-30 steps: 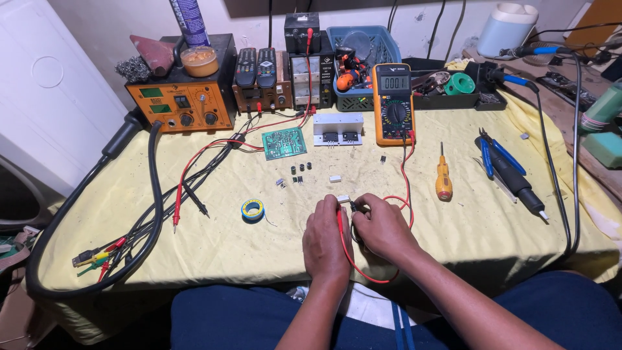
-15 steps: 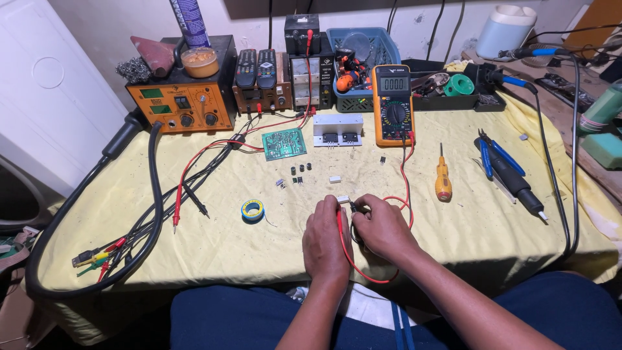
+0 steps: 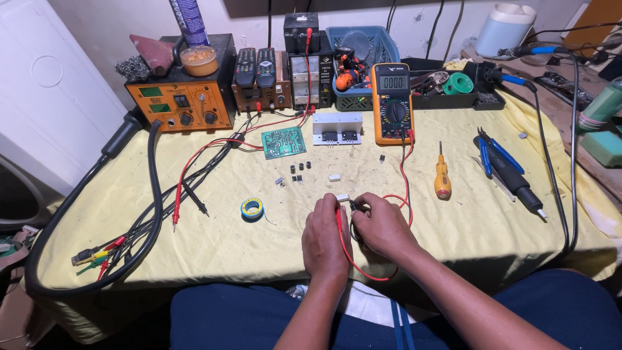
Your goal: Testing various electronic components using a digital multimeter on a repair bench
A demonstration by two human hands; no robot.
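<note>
Table (image 3: 194, 240) under yellow cloth. Below meter (image 3: 392, 102), our left hand (image 3: 326, 236) pinches red probe (image 3: 339, 217), right hand (image 3: 382, 227) pinches black probe (image 3: 354, 206), tips on small white part (image 3: 342, 198) for testing.

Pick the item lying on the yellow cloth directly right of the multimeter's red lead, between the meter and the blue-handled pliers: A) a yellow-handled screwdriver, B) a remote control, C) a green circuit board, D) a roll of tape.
A: the yellow-handled screwdriver lies on the yellow cloth between the multimeter and the blue-handled pliers.
</note>
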